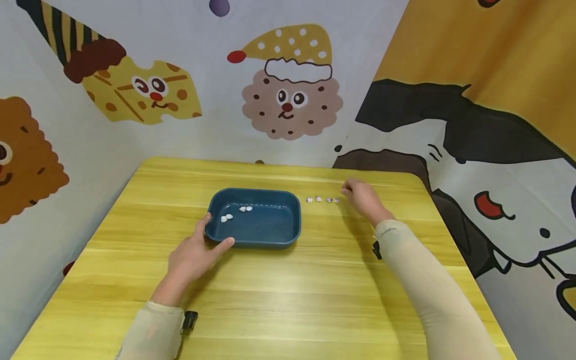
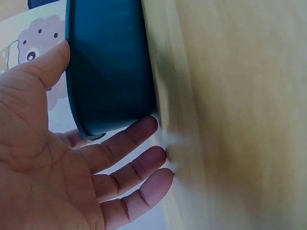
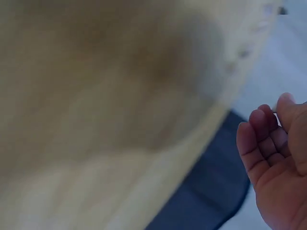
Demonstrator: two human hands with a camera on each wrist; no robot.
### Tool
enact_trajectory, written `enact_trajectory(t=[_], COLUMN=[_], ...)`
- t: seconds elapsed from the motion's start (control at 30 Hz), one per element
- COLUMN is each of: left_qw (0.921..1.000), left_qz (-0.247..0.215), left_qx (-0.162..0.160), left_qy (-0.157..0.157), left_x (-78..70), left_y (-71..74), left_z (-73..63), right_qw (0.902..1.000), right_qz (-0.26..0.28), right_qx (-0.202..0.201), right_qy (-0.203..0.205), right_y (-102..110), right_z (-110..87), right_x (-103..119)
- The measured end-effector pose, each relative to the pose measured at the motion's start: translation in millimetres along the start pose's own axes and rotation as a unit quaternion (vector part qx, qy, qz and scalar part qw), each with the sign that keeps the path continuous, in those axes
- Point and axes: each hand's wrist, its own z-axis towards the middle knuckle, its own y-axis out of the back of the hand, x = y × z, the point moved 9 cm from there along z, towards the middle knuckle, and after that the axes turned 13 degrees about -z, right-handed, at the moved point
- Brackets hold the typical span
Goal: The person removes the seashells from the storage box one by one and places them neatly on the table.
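4 white pieces (image 1: 249, 208) in blue tray (image 1: 265, 227)

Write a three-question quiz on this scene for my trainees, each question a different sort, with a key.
1. Count: how many small white pieces lie inside the blue tray?
2. True or false: the left hand touches the blue tray.
3. Choose: which is nearest the right hand? A) the blue tray; B) the row of small pieces on the table; C) the left hand.

Key: 1. Four; 2. True; 3. B
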Motion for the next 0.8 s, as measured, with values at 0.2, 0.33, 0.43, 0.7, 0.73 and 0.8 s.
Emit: enact_trajectory(t=[0.2, 0.33, 0.43, 0.7, 0.73, 0.8], left_qw=[1.0000, 1.0000, 1.0000, 1.0000, 1.0000, 1.0000], left_qz=[-0.001, 0.003, 0.005, 0.000, 0.001, 0.001], left_qx=[0.006, 0.003, 0.002, 0.004, 0.004, 0.004], left_qy=[0.004, 0.002, 0.000, 0.002, 0.001, 0.001], left_x=[0.3, -1.0, -2.6, -1.7, -1.6, -1.3], left_y=[-0.6, 0.6, 2.6, 2.9, 2.7, 2.0], left_z=[-0.1, -0.1, -0.3, -2.0, -2.2, -2.9], right_qw=[0.9976, 0.9963, 0.9961, 0.9956, 0.9956, 0.9957], right_qz=[-0.064, -0.075, -0.073, -0.073, -0.072, -0.069], right_qx=[0.027, 0.039, 0.046, 0.052, 0.052, 0.052], right_qy=[-0.005, -0.010, -0.017, -0.028, -0.030, -0.034], right_y=[-21.3, -26.7, -26.7, -30.7, -31.7, -34.0], right_z=[-2.7, -0.3, 1.9, 11.3, 12.4, 14.3], right_x=[-24.2, -26.3, -26.1, -24.4, -24.7, -25.1])
